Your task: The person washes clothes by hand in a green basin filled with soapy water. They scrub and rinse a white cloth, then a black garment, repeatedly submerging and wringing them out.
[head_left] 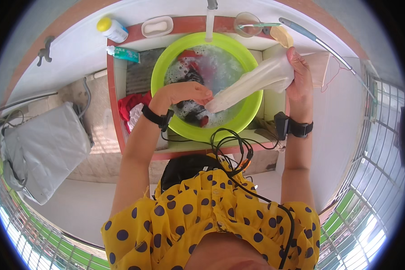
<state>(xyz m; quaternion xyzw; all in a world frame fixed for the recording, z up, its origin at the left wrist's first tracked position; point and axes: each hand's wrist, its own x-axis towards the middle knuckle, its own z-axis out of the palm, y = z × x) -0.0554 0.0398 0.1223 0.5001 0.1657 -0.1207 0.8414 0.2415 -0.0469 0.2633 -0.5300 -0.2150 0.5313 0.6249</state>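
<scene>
A long white sock (252, 85) stretches slantwise above a bright green basin (158, 72). At its upper right end, my right hand (300, 76) is closed round the fabric, thumb raised. My left hand (191, 92) pinches the lower, narrow tip over the middle of the basin. Foamy water (227, 60) fills the basin, with dark and red clothes (195, 74) partly sunk in it; my left hand and the sock hide some of them. Both wrists wear black straps with small devices.
The basin stands inside a red-edged sink (113, 85). Along its back ledge are a soap dish (157, 27), a yellow-capped bottle (112, 29), a toothpaste tube (123, 53) and a cup (247, 23) with a toothbrush. A tap (210, 22) overhangs the basin. Black cables (231, 148) loop before me.
</scene>
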